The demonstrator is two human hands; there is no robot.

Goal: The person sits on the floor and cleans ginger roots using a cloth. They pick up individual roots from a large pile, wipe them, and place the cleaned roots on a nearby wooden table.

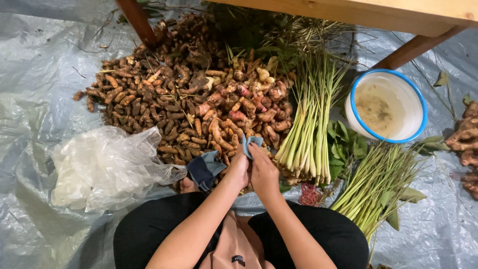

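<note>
Blue cloth (251,143) between crowded hands (251,172)

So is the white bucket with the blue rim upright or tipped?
Upright: the white bucket shows its full round blue rim from above, with murky water level inside.

Brown and orange-pink roots (199,99) fill the upper centre; pale-green lemongrass stalks (308,129) lie right of them. Upper right, a white bucket (413,107) with a blue rim. Lower left, a clear plastic bag (104,167) — the cloth (205,169) beside it is dark blue-grey.
</note>
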